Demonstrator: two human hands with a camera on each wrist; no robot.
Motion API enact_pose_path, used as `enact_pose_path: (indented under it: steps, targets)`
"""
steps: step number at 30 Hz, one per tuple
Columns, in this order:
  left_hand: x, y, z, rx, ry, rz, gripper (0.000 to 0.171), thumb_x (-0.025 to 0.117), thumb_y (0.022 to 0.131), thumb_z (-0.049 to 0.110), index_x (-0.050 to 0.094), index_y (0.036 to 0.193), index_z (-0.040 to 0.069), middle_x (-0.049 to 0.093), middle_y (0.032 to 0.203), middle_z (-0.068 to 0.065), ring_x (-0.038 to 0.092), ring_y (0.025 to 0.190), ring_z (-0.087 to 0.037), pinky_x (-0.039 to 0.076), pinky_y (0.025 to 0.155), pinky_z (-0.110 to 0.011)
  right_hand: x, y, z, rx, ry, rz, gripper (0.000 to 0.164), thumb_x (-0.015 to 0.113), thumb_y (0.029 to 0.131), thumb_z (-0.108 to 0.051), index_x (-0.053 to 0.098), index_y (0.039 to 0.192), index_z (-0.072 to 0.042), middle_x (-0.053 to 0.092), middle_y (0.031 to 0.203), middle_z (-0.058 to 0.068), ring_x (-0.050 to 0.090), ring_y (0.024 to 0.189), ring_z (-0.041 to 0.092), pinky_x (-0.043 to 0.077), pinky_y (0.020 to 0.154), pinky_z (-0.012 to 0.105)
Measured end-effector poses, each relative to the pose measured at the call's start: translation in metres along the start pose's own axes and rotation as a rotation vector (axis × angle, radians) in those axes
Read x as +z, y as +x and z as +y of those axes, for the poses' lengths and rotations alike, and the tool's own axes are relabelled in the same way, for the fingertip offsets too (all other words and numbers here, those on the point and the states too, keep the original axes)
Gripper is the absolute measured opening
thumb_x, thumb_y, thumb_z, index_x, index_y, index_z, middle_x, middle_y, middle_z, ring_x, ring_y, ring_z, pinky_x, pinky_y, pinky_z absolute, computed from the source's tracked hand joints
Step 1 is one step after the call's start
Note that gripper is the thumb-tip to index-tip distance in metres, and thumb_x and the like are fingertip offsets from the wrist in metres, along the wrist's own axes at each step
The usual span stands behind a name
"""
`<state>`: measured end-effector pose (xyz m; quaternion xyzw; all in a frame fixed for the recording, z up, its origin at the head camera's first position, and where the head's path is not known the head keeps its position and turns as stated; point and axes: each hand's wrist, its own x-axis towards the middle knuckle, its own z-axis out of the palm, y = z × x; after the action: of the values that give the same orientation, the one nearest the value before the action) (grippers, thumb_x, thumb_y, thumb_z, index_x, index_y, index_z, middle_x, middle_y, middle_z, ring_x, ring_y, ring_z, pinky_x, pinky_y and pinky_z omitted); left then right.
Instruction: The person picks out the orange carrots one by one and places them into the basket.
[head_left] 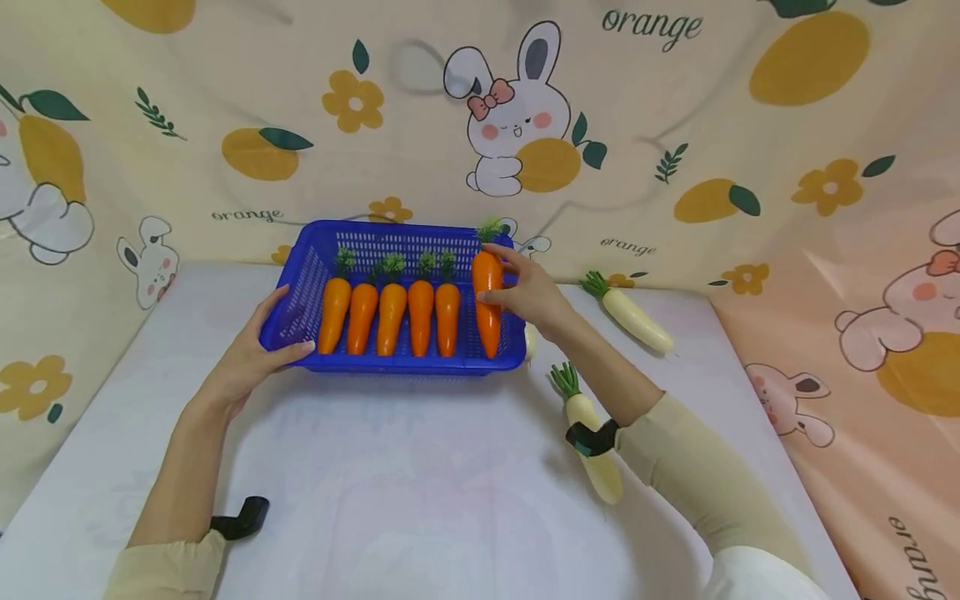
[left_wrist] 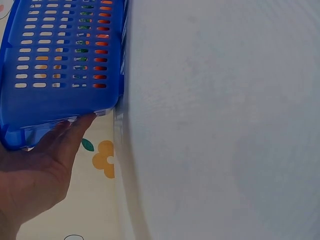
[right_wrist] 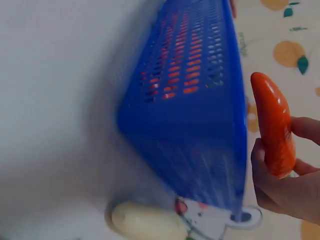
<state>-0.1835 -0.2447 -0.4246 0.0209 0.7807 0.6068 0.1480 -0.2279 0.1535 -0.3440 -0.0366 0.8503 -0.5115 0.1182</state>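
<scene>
A blue plastic basket (head_left: 420,364) with slotted walls holds several orange carrots (head_left: 392,321) with green tops, lined up in a row. My left hand (head_left: 251,350) grips the basket's left end, thumb over the front rim; in the left wrist view its fingers reach under that end wall. Between the thumb and fingers of my right hand (head_left: 528,292) is another carrot (head_left: 489,308), its tip pointing toward me, over the basket's right end. In the right wrist view this carrot (right_wrist: 274,125) shows above the rim.
White radishes lie on the white tabletop (head_left: 420,500): one (head_left: 637,321) at the back right, one (head_left: 596,454) beneath the right forearm, and one (head_left: 531,342) partly hidden beside the basket's right end. A printed cloth (head_left: 420,167) hangs behind and at the sides.
</scene>
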Motion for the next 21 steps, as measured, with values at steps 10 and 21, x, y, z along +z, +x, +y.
enact_pose_path:
  steps: [10, 21]
  targets:
    - [0.0, -0.002, -0.002, -0.021, 0.007, -0.001, 0.096, 0.07, 0.094, 0.029, 0.0, 0.157, 0.046, -0.009, 0.165, -0.016, 0.01, 0.146, -0.048, 0.022, 0.112, -0.067, 0.046, 0.048, 0.012, 0.056, 0.019, 0.024, 0.073, 0.069, 0.087, 0.002, 0.041, 0.152, -0.017, 0.041, 0.15, 0.015, 0.049, 0.127, 0.031, 0.047, 0.103, 0.043]
    - [-0.001, 0.002, -0.001, -0.008, 0.022, 0.006, 0.097, 0.072, 0.092, 0.031, 0.002, 0.157, 0.046, -0.008, 0.166, -0.014, 0.008, 0.147, -0.047, 0.019, 0.113, -0.068, 0.059, 0.064, 0.022, 0.212, 0.034, 0.134, 0.078, 0.066, 0.084, 0.01, 0.038, 0.153, -0.013, 0.039, 0.154, 0.014, 0.043, 0.135, 0.03, 0.039, 0.112, 0.042]
